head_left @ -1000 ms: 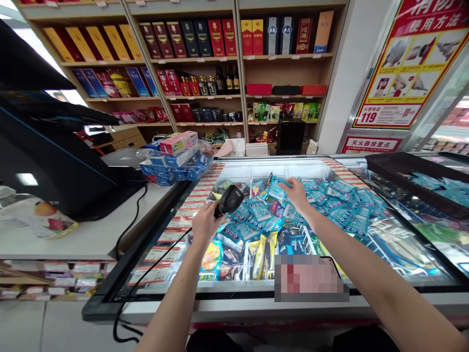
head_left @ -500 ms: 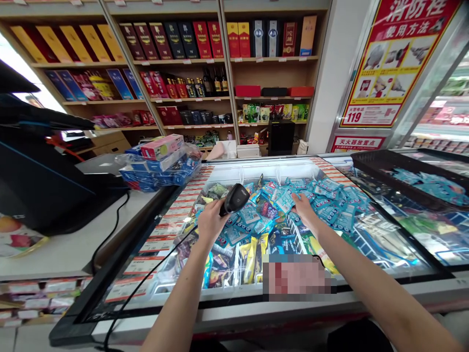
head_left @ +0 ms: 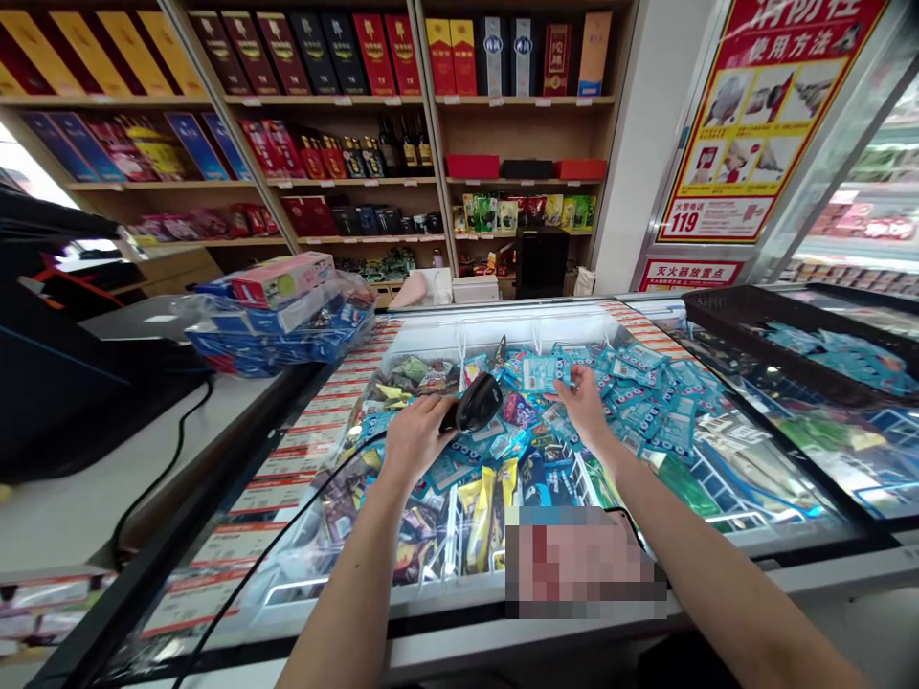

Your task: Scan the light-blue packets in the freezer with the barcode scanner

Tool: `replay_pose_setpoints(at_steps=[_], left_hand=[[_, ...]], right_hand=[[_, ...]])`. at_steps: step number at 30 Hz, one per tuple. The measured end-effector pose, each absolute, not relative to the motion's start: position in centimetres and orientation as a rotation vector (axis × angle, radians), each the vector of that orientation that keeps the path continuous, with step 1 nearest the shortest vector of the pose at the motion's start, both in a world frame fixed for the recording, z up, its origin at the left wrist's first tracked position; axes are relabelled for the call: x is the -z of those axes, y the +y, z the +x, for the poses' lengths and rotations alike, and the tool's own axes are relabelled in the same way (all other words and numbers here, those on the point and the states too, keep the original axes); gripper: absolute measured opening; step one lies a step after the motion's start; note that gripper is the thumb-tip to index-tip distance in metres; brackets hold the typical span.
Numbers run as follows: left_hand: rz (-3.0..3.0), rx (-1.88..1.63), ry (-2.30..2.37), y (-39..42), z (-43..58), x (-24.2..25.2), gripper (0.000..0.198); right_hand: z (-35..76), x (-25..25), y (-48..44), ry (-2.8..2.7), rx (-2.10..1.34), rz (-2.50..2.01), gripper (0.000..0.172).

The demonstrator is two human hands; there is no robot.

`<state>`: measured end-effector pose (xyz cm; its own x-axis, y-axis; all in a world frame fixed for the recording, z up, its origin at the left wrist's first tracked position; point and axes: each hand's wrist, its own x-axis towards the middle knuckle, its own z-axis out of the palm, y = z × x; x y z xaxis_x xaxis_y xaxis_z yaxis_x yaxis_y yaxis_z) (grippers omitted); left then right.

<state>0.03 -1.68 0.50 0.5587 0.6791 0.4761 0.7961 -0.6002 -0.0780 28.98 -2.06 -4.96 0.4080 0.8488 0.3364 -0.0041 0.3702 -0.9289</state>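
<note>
My left hand is closed round the grip of a black corded barcode scanner, whose head points to the right. My right hand pinches a light blue packet and holds it up just right of the scanner head. Both hands hover over an open chest freezer filled with several blue packets and mixed ice cream wrappers. The scanner cable trails down to the lower left.
A plastic-wrapped stack of blue and pink boxes sits on the counter at left, beside a black register screen. Shelves of boxed liquor fill the back wall. A black tray lies on the neighbouring freezer at right.
My right hand has lifted a blue packet off the pile and holds it up beside the scanner. The view has shifted to the right, so the register has slid to the left.
</note>
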Motion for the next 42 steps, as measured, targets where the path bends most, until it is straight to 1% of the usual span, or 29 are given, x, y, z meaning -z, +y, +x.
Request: replay_pose_setpoints(at_steps=[2,6,12,18,22,35,42], left_hand=[[-2.515,0.562,-1.214,-1.7,0.0,-0.7,0.037],[-2.517,0.578,-1.234,-1.9,-0.1,-0.9,0.037],[-2.577,0.545,-1.235,-2.6,0.2,-1.2,0.033],[-2.591,0.515,-1.229,-2.7,0.4,-1.0,0.035],[-2.588,0.518,-1.22,-2.5,0.3,-0.8,0.037],[-2.61,0.518,-1.207,-2.7,0.2,-0.8,0.036],[-2.611,0.531,-1.217,-2.7,0.3,-0.7,0.036]], right_hand=[[28.9,5.1,-2.1,-1.038,-0.742,-1.008,0.049],[28.7,4.9,-2.8,-1.052,-0.876,-0.966,0.034],[28.2,3.9,-3.8,-0.81,-1.012,-0.917,0.026],[27.7,3.7,-3.9,-0.742,-1.003,-0.96,0.03],[27.6,4.2,-3.6,-0.74,-0.945,-0.974,0.036],[27.6,4.7,-3.3,-0.745,-0.888,-0.992,0.045],[27.7,4.9,-3.1,-0.751,-0.889,-1.016,0.044]])
